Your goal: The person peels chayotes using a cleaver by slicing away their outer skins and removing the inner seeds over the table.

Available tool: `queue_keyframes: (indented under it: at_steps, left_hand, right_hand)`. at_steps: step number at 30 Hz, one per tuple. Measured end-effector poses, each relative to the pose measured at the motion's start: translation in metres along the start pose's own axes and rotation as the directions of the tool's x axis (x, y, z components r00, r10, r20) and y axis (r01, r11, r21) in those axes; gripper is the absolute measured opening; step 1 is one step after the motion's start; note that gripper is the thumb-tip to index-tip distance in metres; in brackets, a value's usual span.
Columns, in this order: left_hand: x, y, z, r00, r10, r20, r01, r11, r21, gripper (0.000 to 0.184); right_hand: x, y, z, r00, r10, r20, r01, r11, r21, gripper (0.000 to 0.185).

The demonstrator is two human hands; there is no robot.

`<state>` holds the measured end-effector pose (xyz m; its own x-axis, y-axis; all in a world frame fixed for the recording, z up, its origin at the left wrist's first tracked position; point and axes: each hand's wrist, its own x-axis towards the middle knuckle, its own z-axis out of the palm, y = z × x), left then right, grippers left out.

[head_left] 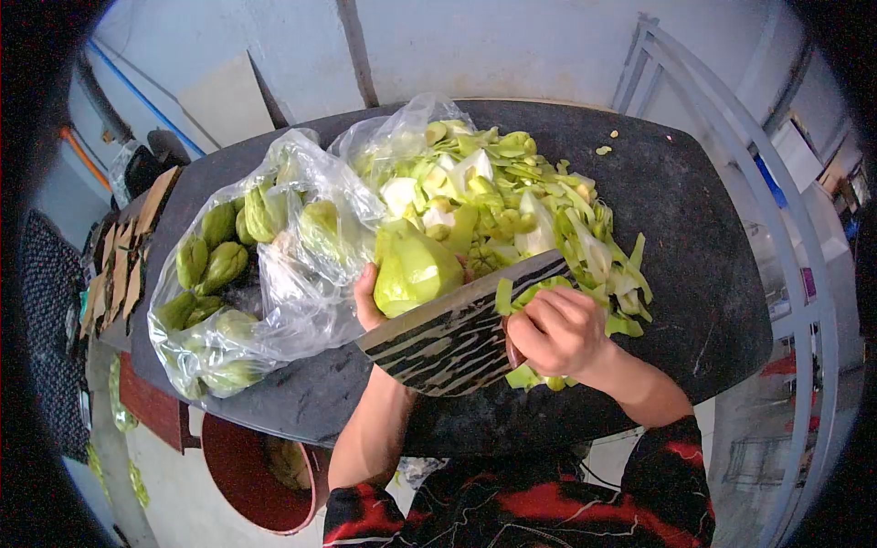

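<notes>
My left hand (366, 297) is wrapped around a pale green, partly peeled chayote (416, 269), thumb on its left side. A wide cleaver (448, 333) with dark streaks on its blade lies across the front of the chayote and hides part of my left hand. My right hand (559, 331) grips the cleaver's handle, mostly covered by my fingers. Green peel hangs around the knuckles of that hand. Behind the chayote spreads a heap of green peelings (512, 160), partly on clear plastic.
A clear plastic bag (306, 315) of several unpeeled chayotes (219, 265) lies on the left of the dark table (681, 265). A red bucket (251, 484) stands on the floor below. Grey metal rails (804, 301) rise at the right.
</notes>
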<state>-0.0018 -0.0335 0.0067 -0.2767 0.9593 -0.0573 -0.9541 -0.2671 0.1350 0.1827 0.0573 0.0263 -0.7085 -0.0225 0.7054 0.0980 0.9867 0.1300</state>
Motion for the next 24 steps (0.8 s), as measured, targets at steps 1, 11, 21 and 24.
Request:
queue_keyframes:
  at_steps: [1, 11, 21, 24]
  left_hand:
    - [0.000, 0.000, -0.001, 0.999, -0.022, 0.045, 0.021, 1.000, 0.007, 0.071]
    - [0.000, -0.004, 0.000, 0.983, 0.163, -0.087, -0.133, 0.952, 0.276, 0.071]
    - [0.000, 0.004, -0.001, 0.984, 0.168, 0.057, -0.176, 0.956, 0.235, 0.076]
    - [-0.001, 0.007, -0.002, 0.979, 0.187, 0.086, -0.206, 0.915, 0.347, 0.075]
  right_hand:
    - [0.000, 0.000, 0.000, 1.000, 0.006, -0.006, -0.006, 1.000, -0.006, 0.016]
    - [-0.007, 0.010, 0.005, 0.989, 0.139, 0.043, -0.142, 0.988, 0.060, 0.016]
    - [-0.002, 0.006, -0.006, 0.965, 0.248, 0.086, -0.256, 0.960, 0.109, 0.020]
    - [-0.001, 0.004, -0.007, 0.970, 0.236, 0.059, -0.242, 0.957, 0.159, 0.020]
